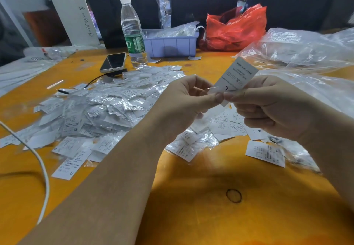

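A white garment label [235,76] printed with an "L" and care symbols stands tilted above the table's middle. My left hand [186,100] and my right hand [268,108] both pinch its lower end, thumbs nearly touching. A thin clear sleeve edge shows between my left fingers. To the left lies a heap of bagged labels [107,106] in small clear plastic sleeves. Loose unbagged labels [265,153] lie under and to the right of my hands.
On the orange table [210,196] stand a water bottle [132,31], a phone [113,62], a lilac plastic bin [170,44] and a red plastic bag [235,28]. Clear plastic bags [298,49] pile at the right. A white cable [41,166] crosses the left.
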